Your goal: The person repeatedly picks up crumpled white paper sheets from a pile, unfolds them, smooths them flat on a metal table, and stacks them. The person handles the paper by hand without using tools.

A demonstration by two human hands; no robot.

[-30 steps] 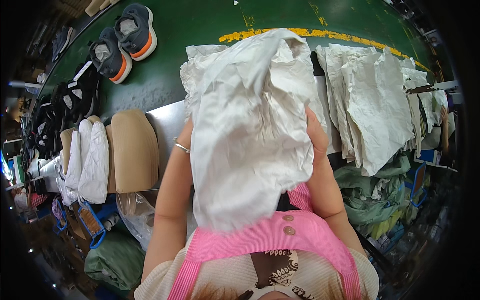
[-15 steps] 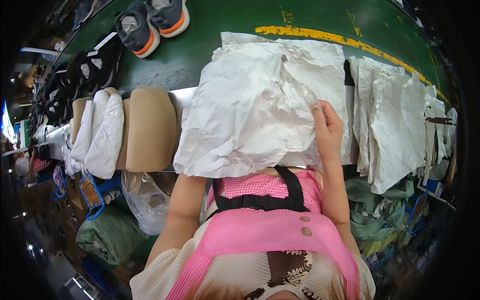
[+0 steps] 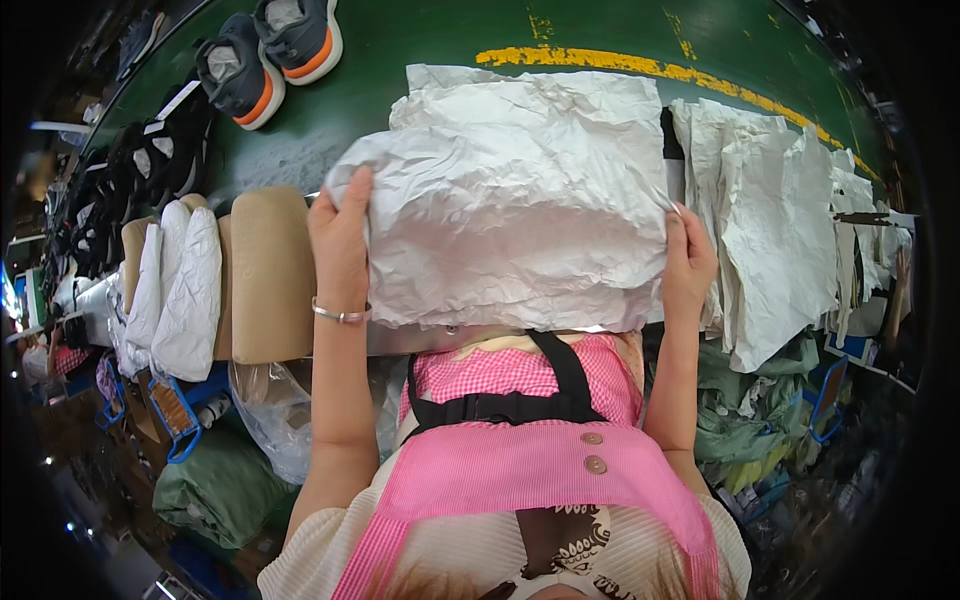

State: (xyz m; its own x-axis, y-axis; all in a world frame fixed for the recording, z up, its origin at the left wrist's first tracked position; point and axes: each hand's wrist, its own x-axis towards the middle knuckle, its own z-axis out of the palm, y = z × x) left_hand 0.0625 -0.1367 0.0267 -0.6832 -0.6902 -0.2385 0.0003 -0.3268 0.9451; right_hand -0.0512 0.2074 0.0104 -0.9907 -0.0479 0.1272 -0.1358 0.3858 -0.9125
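Apron bib in pink, with two brown buttons, lies nearest, over a cream ribbed top. Just beyond it, a black buckled strap crosses pink gingham cloth. To the left a clear plastic bag hangs below the work surface, near a green bundle.

Both hands hold a crumpled white paper sheet, stretched between them above the gingham. The left hand, with a silver bracelet at its wrist, grips the left end, thumb on top. The right hand pinches the right edge between thumb and fingers.

Left of the sheet stand a tan rounded form and white-covered forms; to its right hangs a row of creased paper sheets. More white paper shows past the held sheet's far edge.

Farther off, at left, are black shoes. Dark grey running shoes with orange-and-white soles stand on a green surface, which a worn yellow line crosses to the right.
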